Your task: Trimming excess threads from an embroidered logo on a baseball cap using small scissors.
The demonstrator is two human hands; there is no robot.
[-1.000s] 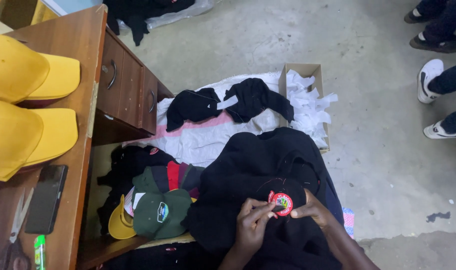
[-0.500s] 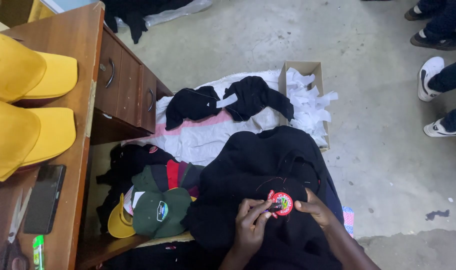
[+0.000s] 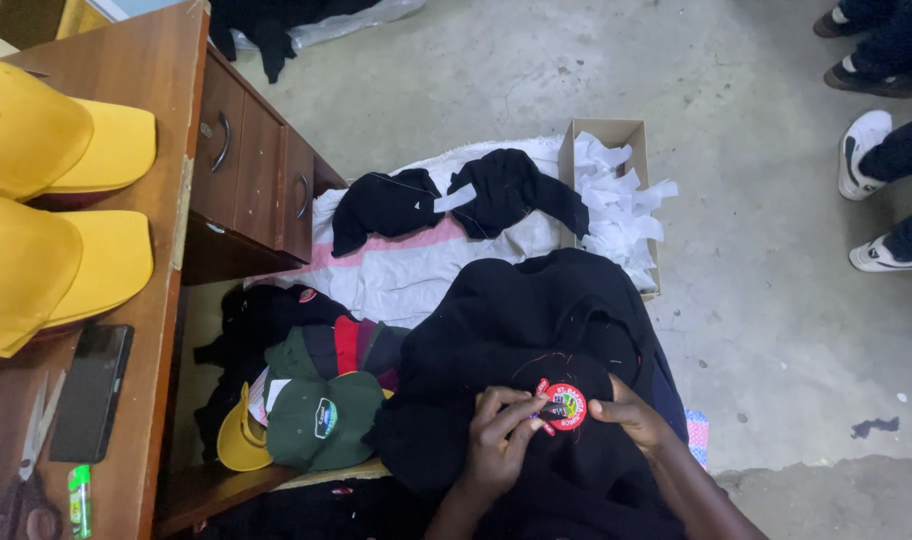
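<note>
Closely, hands (image 3: 566,430) pinching round embroidered badge (image 3: 562,406), black fabric (image 3: 536,320)

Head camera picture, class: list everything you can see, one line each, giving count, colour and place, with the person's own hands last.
Round red embroidered badge: one, on black garment, between both hands.
Black fabric garment: one, on the person's lap.
Yellow cloth caps: two, on wooden desk.
Black phone: one, on desk.
Green cloth cap: one, under desk.
Cardboard box of white strips: one, on floor.
Bystanders' shoes: several, top right.
Left hand: touching badge.
Right hand: touching badge.
</note>
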